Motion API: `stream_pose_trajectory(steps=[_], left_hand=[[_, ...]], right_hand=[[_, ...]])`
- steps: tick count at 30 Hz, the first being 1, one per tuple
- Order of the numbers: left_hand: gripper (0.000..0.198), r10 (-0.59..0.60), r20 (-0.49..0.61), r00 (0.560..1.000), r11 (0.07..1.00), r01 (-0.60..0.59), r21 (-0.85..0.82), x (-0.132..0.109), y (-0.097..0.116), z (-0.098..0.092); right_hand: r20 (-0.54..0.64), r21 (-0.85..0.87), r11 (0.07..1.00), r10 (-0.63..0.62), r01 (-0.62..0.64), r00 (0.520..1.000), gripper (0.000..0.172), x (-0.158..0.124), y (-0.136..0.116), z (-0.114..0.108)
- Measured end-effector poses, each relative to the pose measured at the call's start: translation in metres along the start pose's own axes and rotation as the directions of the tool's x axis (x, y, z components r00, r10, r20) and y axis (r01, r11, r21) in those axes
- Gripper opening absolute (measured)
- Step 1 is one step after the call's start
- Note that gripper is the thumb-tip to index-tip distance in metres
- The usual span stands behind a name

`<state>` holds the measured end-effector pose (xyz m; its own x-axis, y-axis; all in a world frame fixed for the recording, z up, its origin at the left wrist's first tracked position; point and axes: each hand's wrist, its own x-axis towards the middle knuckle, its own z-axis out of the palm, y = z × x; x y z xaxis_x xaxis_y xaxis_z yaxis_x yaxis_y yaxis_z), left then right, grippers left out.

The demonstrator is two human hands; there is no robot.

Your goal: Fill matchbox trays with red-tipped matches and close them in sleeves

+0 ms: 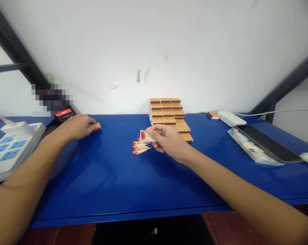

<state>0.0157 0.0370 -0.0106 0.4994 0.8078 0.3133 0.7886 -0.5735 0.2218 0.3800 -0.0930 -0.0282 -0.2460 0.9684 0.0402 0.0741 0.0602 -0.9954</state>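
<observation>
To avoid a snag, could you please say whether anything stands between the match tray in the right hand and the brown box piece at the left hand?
Nothing visible stands between the match tray and the brown box piece; loose matches lie near the tray, seemingly just off the direct line.

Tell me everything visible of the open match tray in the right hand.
The open match tray is small, shallow and white, apparently card. Inside lie pale matches, wooden-looking, red heads toward the left. The right hand grips it, thumb above, hiding its right end. Loose matches show just below it; contact with them is unclear.
</observation>
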Motion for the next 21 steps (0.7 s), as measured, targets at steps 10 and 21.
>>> stream_pose_trajectory(steps=[10, 21], left_hand=[[0.037, 0.082, 0.126, 0.989, 0.995, -0.088, 0.044, -0.002, 0.075, 0.002], [0.035, 0.262, 0.007, 0.965, 0.931, -0.251, -0.265, -0.021, 0.156, 0.032]], right_hand=[[0.000, -0.036, 0.999, 0.022, -0.022, 1.000, 0.023, 0.003, 0.000, -0.002], [0.061, -0.099, 0.993, -0.060, 0.066, 0.996, 0.025, -0.003, -0.008, 0.001]])
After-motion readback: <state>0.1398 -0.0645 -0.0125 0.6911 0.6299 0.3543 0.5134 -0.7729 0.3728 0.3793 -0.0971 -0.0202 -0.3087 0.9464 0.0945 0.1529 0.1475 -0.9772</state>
